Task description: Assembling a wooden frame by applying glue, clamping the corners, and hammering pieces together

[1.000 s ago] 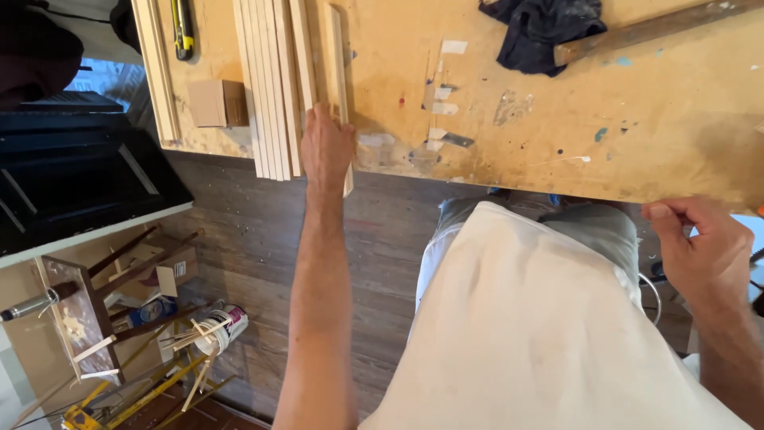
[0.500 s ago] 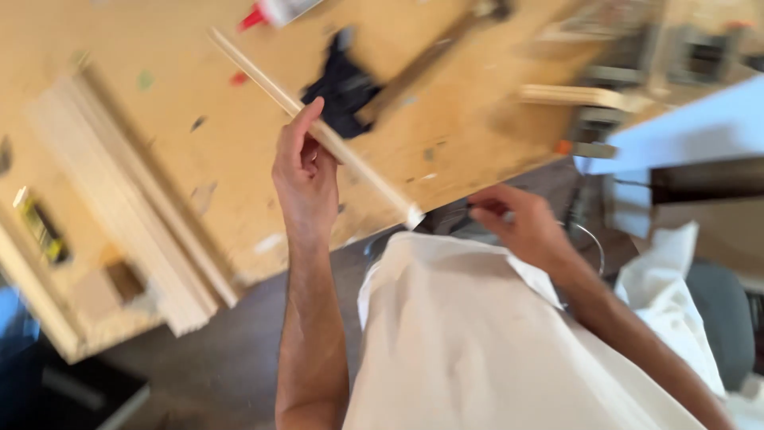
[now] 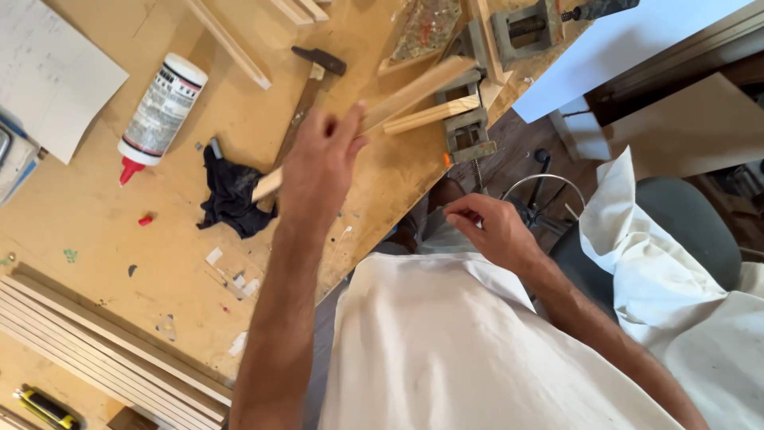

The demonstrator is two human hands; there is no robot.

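On the tan workbench, a white glue bottle with a red nozzle lies at the far left, next to a white sheet of paper. A crumpled black cloth sits right of it, under a dark-headed hammer. Pale wooden slats are stacked near left, beside a yellow utility knife. A grey metal vise stands far right.

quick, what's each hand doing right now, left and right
Left hand: closed around a long wooden strip, held above the workbench.
Right hand: holds nothing visible, fingers loosely curled near the bench edge.
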